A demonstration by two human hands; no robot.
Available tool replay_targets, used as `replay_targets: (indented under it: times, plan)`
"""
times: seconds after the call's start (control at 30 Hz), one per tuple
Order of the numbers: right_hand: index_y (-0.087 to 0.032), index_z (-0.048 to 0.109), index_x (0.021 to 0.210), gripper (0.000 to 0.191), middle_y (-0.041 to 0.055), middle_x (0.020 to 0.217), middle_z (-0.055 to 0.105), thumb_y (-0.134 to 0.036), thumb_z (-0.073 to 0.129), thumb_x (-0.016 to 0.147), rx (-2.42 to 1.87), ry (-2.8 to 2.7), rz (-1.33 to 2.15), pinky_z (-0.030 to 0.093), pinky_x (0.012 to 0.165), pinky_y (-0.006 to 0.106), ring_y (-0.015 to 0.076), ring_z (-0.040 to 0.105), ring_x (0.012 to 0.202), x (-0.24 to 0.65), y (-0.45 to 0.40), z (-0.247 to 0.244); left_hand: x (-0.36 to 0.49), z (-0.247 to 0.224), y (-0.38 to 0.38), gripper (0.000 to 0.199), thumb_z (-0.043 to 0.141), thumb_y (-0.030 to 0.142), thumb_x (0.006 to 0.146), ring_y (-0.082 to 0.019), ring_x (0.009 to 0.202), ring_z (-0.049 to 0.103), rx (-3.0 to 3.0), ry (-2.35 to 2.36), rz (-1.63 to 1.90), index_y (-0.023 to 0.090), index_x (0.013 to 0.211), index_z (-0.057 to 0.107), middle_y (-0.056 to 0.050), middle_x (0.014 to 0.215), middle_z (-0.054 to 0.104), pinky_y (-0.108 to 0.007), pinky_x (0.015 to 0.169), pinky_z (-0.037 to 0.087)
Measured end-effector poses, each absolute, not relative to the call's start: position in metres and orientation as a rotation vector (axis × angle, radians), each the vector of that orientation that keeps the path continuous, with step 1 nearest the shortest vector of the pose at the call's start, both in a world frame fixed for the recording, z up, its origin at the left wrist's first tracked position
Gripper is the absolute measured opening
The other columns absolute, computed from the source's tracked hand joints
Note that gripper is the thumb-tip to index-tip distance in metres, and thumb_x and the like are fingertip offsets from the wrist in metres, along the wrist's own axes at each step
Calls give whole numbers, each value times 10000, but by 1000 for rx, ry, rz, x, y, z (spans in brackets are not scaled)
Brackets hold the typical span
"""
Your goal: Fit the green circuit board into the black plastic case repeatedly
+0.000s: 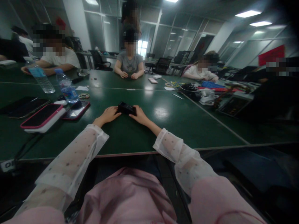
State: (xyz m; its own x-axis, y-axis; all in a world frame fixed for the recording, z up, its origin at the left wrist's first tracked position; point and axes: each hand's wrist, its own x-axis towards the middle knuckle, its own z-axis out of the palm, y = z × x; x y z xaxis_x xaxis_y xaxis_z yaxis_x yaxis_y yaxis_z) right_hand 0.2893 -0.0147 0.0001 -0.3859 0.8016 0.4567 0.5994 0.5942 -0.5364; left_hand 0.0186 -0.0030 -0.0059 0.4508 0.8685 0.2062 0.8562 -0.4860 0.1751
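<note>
A small black box-shaped object [126, 108] lies on the green table [126, 137], between my two hands. My left hand [109, 114] grips its left end, thumb in front and fingers behind. On the opposite end, my right hand [139, 115] is closed around the right side. Details on the dark surface of the object are too small to make out. White sheer sleeves cover both forearms.
To the left are a red-rimmed phone [43, 116] on a white case, another phone [77, 109], two water bottles [67, 88] and a tape roll [84, 96]. Cables and bags [207, 96] lie at the right. People sit across the table.
</note>
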Motion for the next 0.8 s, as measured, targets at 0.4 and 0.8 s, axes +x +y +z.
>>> replay_targets:
  times: [0.4,0.8]
  plan:
    - [-208,494,1305,534,141,1238,627,-322,746,848,-1032,-1913,339,524,1005,490,307,620,1130,287,-17,9,18,-10,-3,769,374,604,1024,-332,1488,418,2568,1615,523,151,1628,225,-190,1611,431,-511,1209,328]
    - [-156,502,1305,523,182,1216,646,-258,715,838,-1333,-1633,236,515,1015,540,341,610,1144,307,2,3,18,-5,-4,644,307,603,1049,-309,1474,424,2652,1569,407,156,1456,529,-149,1579,479,-499,1222,328]
